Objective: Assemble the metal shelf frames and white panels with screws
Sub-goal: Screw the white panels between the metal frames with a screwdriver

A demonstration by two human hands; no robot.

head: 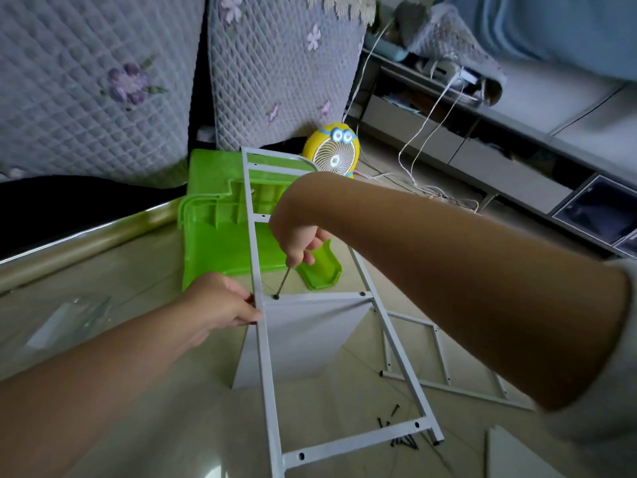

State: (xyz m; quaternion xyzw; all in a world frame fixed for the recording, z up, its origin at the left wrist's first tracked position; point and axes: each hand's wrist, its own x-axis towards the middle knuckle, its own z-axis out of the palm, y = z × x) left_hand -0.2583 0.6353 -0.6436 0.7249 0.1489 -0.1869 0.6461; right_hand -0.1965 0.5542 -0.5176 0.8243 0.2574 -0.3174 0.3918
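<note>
The metal frame (268, 367) was laid across the top edge of the white panel (303, 336), which was stood on edge on the floor. Nearer than the panel, loose black screws (405, 442) were scattered by the frame's lowest crossbar. To the right of the panel, a second frame (458, 390) was left flat on the floor. Just left of the panel's top edge, the frame's left rail was pinched by the left grip (220, 301). At the panel's top left corner, a screw (276, 296) was met by the tip of a thin screwdriver (282, 282), whose handle was enclosed by the right grip (296, 232). Beyond the panel a green stool (220, 246) was seen under the frame, and a yellow fan (332, 150) farther off. The frame was judged light and stiff, yet long enough to twist and smooth with paint; it would best be held on a rail close beside the joint being driven. The panel was judged thin and liable to tip.
</note>
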